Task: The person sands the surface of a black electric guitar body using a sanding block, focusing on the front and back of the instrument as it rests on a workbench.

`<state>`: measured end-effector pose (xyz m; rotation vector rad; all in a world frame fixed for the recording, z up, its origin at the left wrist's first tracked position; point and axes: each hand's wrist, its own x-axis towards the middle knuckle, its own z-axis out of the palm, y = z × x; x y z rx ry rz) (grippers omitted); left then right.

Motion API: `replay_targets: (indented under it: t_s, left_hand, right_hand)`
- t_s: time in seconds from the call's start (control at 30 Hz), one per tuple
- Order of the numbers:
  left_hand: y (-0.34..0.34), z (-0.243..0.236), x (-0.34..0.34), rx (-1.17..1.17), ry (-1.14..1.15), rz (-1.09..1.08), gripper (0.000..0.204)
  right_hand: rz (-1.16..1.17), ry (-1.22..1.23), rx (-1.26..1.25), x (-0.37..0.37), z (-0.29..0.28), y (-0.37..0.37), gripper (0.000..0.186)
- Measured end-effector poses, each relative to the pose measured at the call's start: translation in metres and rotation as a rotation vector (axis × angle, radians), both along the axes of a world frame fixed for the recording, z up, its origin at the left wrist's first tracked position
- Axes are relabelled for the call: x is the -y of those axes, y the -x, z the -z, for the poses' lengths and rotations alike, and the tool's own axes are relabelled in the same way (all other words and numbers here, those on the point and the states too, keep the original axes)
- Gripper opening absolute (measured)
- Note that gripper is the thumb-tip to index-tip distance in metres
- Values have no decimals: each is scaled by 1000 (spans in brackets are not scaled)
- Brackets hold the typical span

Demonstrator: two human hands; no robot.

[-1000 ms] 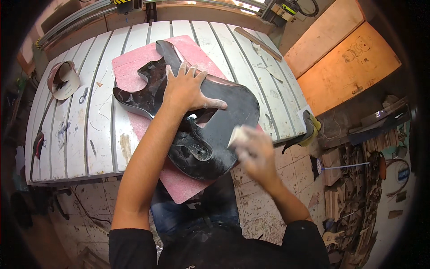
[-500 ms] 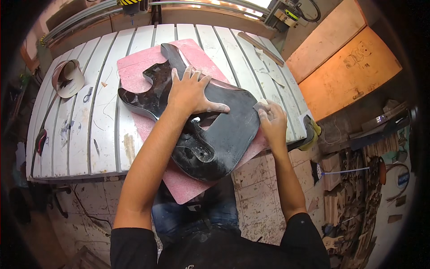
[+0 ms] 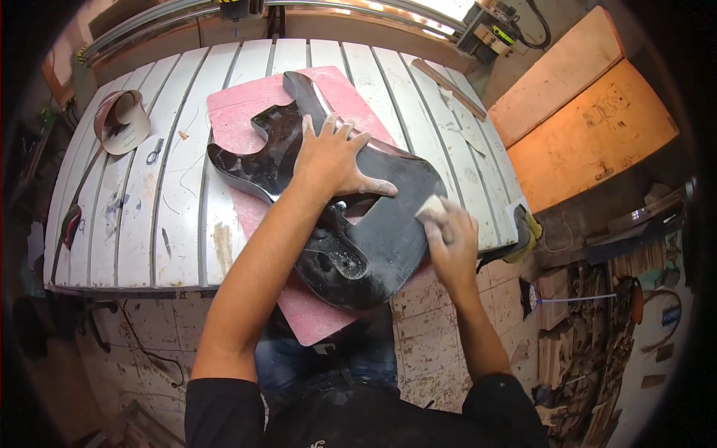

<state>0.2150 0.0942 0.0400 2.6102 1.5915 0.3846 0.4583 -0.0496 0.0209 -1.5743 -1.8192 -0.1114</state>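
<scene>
A black electric guitar body [image 3: 388,239] lies on a pink foam sheet [image 3: 314,328] over a white slatted table [image 3: 187,201]. My left hand [image 3: 336,153] rests spread on the body's upper middle, fingers apart over its surface. My right hand [image 3: 453,239] grips a small pale sanding pad [image 3: 429,209] against the right part of the body, slightly blurred. Powdery dust marks both hands and the dark surface.
A paper cap [image 3: 123,127] sits at the table's left, and a wooden strip [image 3: 448,88] at its back right. A gantry machine [image 3: 493,33] stands behind. Orange boards [image 3: 590,142] lean at the right, above stacked wood scraps [image 3: 567,358].
My right hand with the pad has moved from low on the body up to its right edge, then back down and inward. My left hand stays on the body, which appears shifted slightly right in view.
</scene>
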Motion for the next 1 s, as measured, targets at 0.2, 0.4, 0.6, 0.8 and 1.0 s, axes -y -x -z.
replay_targets:
  t_s: [0.2,0.4,0.6,0.8,1.0]
  left_hand:
    - [-16,4,-4,29,-62,55,129]
    - [1,1,-3,14,-37,22,129]
    - [-14,5,-3,29,-56,66,127]
    - [-9,0,-3,-5,-43,27,126]
    - [-18,-18,22,154,3,45,103]
  right_hand:
    - [7,156,-127,-67,-11,-37,15]
    - [-39,3,-68,-21,11,-34,19]
    - [34,89,-147,-86,-1,-39,23]
    - [-22,12,26,-8,3,-57,25]
    - [11,-139,-896,-27,53,-104,25]
